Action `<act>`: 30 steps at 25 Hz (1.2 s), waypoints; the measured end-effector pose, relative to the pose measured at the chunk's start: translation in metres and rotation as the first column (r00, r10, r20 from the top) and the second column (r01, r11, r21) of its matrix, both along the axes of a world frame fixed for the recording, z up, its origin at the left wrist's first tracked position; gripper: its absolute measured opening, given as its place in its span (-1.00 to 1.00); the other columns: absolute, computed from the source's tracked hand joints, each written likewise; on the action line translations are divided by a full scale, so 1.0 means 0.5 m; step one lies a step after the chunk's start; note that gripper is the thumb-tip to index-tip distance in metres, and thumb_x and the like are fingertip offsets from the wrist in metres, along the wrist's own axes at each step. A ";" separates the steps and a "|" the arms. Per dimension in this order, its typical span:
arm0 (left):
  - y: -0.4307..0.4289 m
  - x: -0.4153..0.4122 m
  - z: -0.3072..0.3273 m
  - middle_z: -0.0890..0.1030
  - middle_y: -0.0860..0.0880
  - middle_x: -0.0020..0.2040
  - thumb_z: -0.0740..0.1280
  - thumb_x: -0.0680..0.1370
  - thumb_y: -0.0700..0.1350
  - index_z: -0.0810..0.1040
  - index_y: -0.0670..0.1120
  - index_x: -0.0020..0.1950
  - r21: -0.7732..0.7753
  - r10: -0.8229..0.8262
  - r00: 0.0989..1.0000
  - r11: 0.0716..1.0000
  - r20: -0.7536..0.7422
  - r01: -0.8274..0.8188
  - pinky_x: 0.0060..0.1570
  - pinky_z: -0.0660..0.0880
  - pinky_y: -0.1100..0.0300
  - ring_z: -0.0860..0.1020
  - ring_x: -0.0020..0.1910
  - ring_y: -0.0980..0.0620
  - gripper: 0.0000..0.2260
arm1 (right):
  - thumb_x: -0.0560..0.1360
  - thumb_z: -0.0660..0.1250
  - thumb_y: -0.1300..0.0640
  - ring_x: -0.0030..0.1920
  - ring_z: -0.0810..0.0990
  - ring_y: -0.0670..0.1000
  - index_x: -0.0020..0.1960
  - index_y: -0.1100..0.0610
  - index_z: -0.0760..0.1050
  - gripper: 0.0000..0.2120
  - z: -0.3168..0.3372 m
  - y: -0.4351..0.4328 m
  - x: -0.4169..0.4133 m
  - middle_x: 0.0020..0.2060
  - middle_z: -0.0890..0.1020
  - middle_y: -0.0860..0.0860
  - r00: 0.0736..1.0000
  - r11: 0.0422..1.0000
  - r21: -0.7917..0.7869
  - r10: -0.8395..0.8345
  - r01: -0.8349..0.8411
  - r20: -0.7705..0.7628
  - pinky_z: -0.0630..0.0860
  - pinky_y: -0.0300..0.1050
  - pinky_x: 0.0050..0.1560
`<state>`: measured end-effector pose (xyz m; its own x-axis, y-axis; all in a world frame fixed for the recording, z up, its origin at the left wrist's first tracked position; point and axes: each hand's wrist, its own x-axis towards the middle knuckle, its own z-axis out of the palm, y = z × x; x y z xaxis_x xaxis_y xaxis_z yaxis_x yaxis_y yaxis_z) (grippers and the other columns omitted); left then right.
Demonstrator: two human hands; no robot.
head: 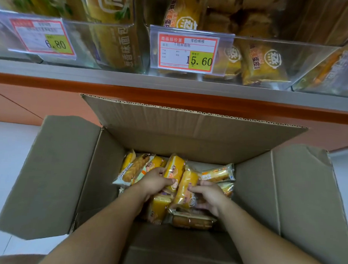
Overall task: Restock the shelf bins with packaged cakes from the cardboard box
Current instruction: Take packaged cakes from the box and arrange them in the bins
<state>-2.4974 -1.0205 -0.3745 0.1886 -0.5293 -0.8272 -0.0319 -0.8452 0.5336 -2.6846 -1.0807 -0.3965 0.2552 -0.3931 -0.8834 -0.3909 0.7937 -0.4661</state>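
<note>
Left fingers: curled round the lower end of a yellow cake pack, with the thumb laid across its front face.
Right fingers: curled onto the right edge of a leaning cake pack, gripping it near its middle.
Left hand: deep inside the box, left of centre, with the wrist over the loose pile.
Right hand: just beside the left one; the two held packs touch between them.
Held packs: both stand on end above the pile. The left one is nearly upright and the right one is tilted.
Loose pile: a waffle-bread pack lies near the left wall and a striped pack near the right wall. A flat yellow pack and a brown pack lie by the wrists.
Cardboard box: open, below the shelf. The packs cover only the bottom, and the walls rise well above them.
Flaps: the left flap and right flap splay outward. The far flap stands up toward the shelf.
Room: the mouth is wide, and both forearms are well apart from the side walls.
Shelf edge: a grey lip over an orange band, above the far flap's top edge.
Shelf bins: clear-fronted and holding yellow packs. One price tag reads 15.60, and another tag to its left reads 6.80.
Floor: pale, showing beyond the left flap.
</note>
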 end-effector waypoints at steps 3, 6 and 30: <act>0.010 0.005 0.030 0.70 0.02 0.00 0.37 0.57 -0.13 0.56 -0.11 0.23 -0.004 0.016 0.985 1.000 -0.171 -0.017 -0.19 0.53 0.28 0.65 -0.11 0.12 -0.76 | 0.45 0.43 0.27 0.04 0.66 0.10 0.20 0.22 0.52 -0.67 0.010 -0.005 -0.040 -0.01 0.70 0.11 0.989 0.990 0.037 -0.139 0.137 0.052 0.59 0.12 0.07; 0.021 -0.001 0.068 0.72 -0.03 0.00 0.34 0.58 -0.18 0.58 -0.10 0.22 -0.013 0.053 0.972 0.998 -0.231 -0.057 -0.23 0.55 0.28 0.69 -0.09 0.05 -0.79 | 0.44 0.43 0.25 -0.01 0.66 0.07 0.14 0.17 0.53 -0.71 0.039 -0.001 -0.050 -0.02 0.70 0.09 0.974 0.981 0.022 -0.196 0.195 0.116 0.60 0.03 -0.01; 0.030 0.060 0.619 0.64 0.14 0.03 0.34 0.38 0.34 0.47 0.17 0.14 -0.773 0.259 0.918 0.630 0.301 0.076 0.04 0.57 0.10 0.62 0.00 0.19 -0.58 | 0.54 0.34 0.02 0.02 0.66 -0.06 0.24 -0.03 0.41 -0.71 0.788 -0.134 0.073 0.08 0.63 -0.11 0.942 0.444 -0.862 0.102 0.244 0.320 0.56 -0.11 0.00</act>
<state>-2.4672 -1.0057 -0.0648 0.4554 -0.8903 0.0037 -0.3013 -0.1502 0.9416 -2.6483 -1.1475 -0.0025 0.3475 -0.9348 0.0733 -0.0669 -0.1027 -0.9925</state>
